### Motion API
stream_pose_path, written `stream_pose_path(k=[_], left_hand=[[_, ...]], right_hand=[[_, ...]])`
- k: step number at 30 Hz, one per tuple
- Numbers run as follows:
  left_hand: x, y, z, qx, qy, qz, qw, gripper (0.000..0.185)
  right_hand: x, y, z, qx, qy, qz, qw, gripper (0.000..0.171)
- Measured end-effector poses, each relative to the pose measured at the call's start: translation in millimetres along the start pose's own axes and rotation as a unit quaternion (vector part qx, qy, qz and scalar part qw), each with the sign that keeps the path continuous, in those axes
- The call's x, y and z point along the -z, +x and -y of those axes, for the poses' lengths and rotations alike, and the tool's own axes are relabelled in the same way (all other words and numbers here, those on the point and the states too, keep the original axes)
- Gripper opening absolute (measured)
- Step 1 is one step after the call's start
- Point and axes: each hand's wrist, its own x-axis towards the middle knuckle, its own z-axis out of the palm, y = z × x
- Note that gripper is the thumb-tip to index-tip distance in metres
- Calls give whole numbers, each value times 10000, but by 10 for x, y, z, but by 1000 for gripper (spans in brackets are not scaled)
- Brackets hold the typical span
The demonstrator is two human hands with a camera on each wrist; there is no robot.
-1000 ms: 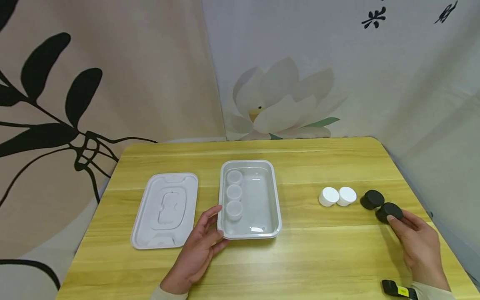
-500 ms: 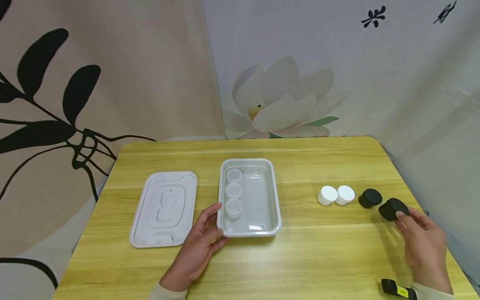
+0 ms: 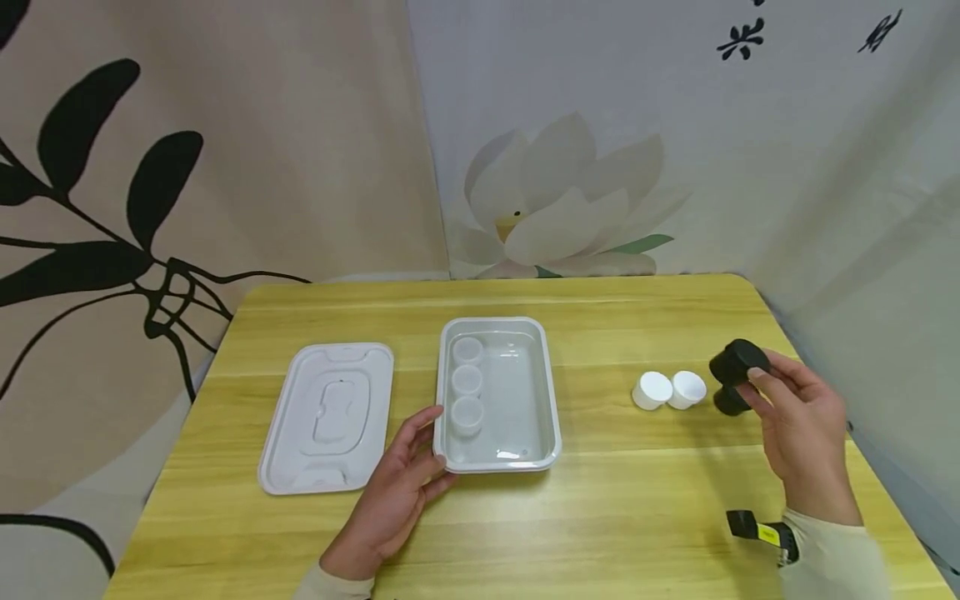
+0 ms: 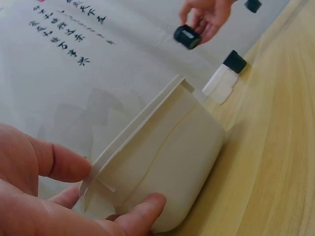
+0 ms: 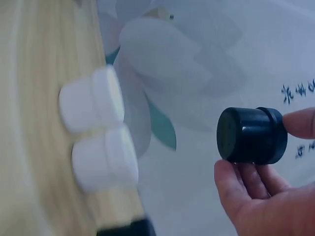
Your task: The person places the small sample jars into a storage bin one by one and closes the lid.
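Note:
In the head view, my right hand point(image 3: 806, 425) pinches a small black lidded jar point(image 3: 738, 362) in the air, over a second black jar point(image 3: 730, 401) on the table. The right wrist view shows the held jar point(image 5: 251, 135) on its side between thumb and fingers. My left hand point(image 3: 393, 500) grips the near left corner of a white rectangular plastic container point(image 3: 553, 400), thumb and fingers about its rim and wall. Inside, along its left side, stand three translucent small jars point(image 3: 467, 382) in a row. Two white jars point(image 3: 652, 390) stand side by side left of the black ones.
A white rectangular lid point(image 3: 327, 417) lies flat on the wooden table point(image 3: 600, 517), left of the container. Patterned cloth point(image 3: 570, 167) hangs behind the table. A black strap device point(image 3: 761, 529) sits on my right wrist.
My right hand has lifted the nearer black jar off the table and carried it left and away from me, above the other black jar. The left hand and container stay put.

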Motion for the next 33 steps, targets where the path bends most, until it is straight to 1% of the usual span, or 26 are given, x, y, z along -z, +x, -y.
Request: stream_pose_path(k=[3,6,8,12,15,19,21,24,30,33], left_hand=[[-4,-3,-4,17,5,-7,10000,61],[0,-7,8,33,-3,10,10000,60],[3,-6,12,22,-1,21,10000,60],[7,-4,10,1,11,17,10000,59],[6,-7,6,-4,20,29,10000,59],[9,-12,6,-3,29,55,10000,60],[12,-13,7,2,33,61,10000,60],[17,-12,9,9,42,46,10000,60],[21,-5,5,24,54,61,10000,61],[18,-5,1,30,54,49,10000,62]], right_hand=[[-204,68,-48,-43,-2,209,9998,25],[-404,122,-113,-119,-188,345,9992,24],[-537,148,-163,-128,-301,507,9982,23],[-815,171,-277,-119,-650,913,9936,24],[-1014,175,-373,-159,-991,1139,9884,31],[-1248,186,-513,-196,-1507,1399,9784,44],[-1353,189,-583,-197,-1805,1503,9718,47],[-1495,191,-688,-204,-2184,1633,9619,46],[-1714,182,-904,-301,-2586,1817,9483,43],[-1811,156,-978,-245,-2858,1932,9383,43]])
